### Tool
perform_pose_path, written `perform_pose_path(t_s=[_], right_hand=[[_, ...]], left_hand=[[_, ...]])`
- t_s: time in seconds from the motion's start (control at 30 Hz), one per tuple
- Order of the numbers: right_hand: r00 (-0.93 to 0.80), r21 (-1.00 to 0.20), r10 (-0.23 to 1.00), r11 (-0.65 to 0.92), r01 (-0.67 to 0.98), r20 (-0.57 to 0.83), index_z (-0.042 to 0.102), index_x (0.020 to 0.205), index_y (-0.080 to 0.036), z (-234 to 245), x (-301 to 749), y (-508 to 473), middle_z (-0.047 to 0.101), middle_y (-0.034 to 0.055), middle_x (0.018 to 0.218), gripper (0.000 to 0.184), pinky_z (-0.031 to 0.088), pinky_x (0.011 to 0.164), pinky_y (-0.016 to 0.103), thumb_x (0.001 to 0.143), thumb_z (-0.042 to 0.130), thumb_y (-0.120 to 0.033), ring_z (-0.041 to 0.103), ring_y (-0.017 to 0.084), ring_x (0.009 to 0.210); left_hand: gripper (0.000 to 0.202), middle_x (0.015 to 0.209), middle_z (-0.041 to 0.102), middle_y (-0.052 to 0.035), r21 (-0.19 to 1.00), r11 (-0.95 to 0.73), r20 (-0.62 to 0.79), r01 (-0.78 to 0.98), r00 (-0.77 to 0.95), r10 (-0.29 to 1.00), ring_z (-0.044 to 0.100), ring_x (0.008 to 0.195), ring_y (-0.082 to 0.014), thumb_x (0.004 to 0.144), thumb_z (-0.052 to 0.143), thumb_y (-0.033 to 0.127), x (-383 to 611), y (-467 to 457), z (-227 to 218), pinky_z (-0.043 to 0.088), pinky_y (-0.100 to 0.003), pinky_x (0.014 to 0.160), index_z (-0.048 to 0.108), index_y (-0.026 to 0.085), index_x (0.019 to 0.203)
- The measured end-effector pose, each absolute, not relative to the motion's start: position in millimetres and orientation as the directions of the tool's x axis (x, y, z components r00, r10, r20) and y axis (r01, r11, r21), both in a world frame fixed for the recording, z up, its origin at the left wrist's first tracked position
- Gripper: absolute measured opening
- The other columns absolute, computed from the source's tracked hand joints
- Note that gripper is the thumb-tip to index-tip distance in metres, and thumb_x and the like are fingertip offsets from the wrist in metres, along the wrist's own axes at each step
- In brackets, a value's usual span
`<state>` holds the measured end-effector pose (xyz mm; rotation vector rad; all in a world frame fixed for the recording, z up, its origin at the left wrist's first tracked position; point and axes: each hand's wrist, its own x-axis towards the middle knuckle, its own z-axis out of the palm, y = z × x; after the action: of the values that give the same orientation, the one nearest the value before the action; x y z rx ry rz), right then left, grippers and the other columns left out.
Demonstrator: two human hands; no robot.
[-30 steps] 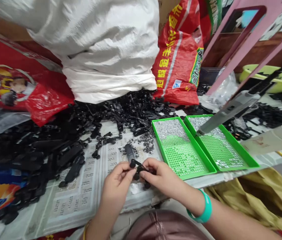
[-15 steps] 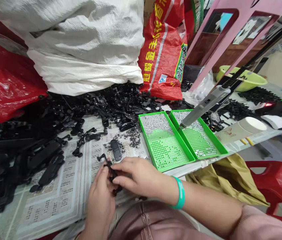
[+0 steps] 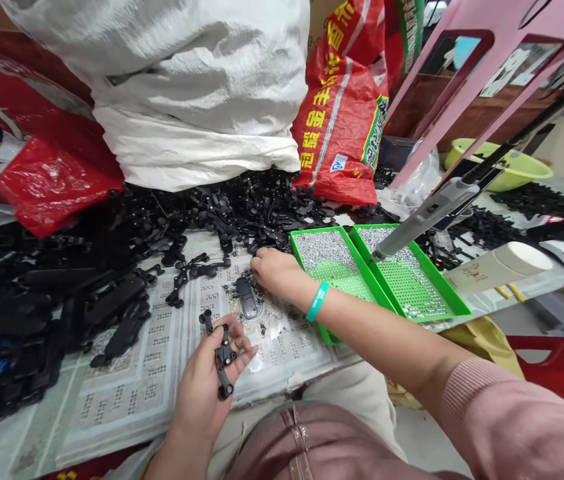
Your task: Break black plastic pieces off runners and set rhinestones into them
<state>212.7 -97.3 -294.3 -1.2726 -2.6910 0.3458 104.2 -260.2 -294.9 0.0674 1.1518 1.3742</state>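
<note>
My left hand (image 3: pixel 195 381) holds a jointed black plastic arm piece (image 3: pixel 223 359) between thumb and palm, its fingers curled loosely below. Silvery dots like screw heads show on the piece. Across the board, my right hand (image 3: pixel 278 270) reaches down to the scattered tiny black parts, fingertips bent together on them; whatever they pinch is hidden. Beside it lies a dark oval plastic piece (image 3: pixel 247 298). A few more jointed black arms (image 3: pixel 197 270) rest on the patterned board (image 3: pixel 162 363) to the left.
Two green trays (image 3: pixel 381 298) of small silver screws stand to the right. A grey electric screwdriver (image 3: pixel 422 217) hangs over them. Heaped black parts (image 3: pixel 257 210) line the back, beneath a white sack (image 3: pixel 202 100) and red bag (image 3: pixel 339 133). A white cup (image 3: pixel 505 267) lies far right.
My right hand has left the black arm piece and moved forward to the tiny black parts. My left hand still holds the piece, now turned more into view.
</note>
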Motion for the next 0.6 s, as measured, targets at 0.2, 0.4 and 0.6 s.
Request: perform_pose_path(t_s=[0.2,0.4,0.6], right_hand=[[-0.589,-0.801,0.808,0.342,0.491,-0.016,0.056,0.083,-0.017,-280.8,237.1,-142.5,0.065,0.0011,0.074,0.004,0.047,0.062,0.023,0.081,0.056,-0.020,0.060,0.011,0.067],[-0.506,-0.967,0.861,0.166,0.192,0.048,0.059,0.084,-0.017,-278.9,246.1,-176.6,0.066,0.0014,0.082,0.006,0.049,0.073,0.026,0.082,0.058,-0.022,0.061,0.011,0.077],[-0.633,-0.804,0.738,0.512,0.301,0.233,0.058,0.085,-0.017,-281.6,244.4,-169.8,0.063,0.0021,0.083,0.007,0.045,0.073,0.026,0.086,0.051,-0.018,0.057,0.012,0.077]], left_hand=[[0.044,0.101,0.067,-0.0110,0.684,0.370,-0.595,-0.628,-0.187,0.782,0.067,0.085,-0.0208,0.077,0.063,0.031,105.1,-256.0,-295.3,0.054,-0.033,0.073,0.055,0.016,0.119],[0.048,0.078,0.069,-0.0069,0.767,0.450,-0.566,-0.457,-0.151,0.811,0.066,0.072,-0.0173,0.077,0.063,0.037,114.7,-255.9,-298.5,0.050,-0.024,0.059,0.053,0.017,0.119],[0.047,0.082,0.063,-0.0019,0.783,0.517,-0.546,-0.347,0.018,0.838,0.062,0.064,-0.0123,0.068,0.073,0.027,113.8,-257.3,-281.7,0.052,-0.026,0.061,0.058,0.018,0.111]])
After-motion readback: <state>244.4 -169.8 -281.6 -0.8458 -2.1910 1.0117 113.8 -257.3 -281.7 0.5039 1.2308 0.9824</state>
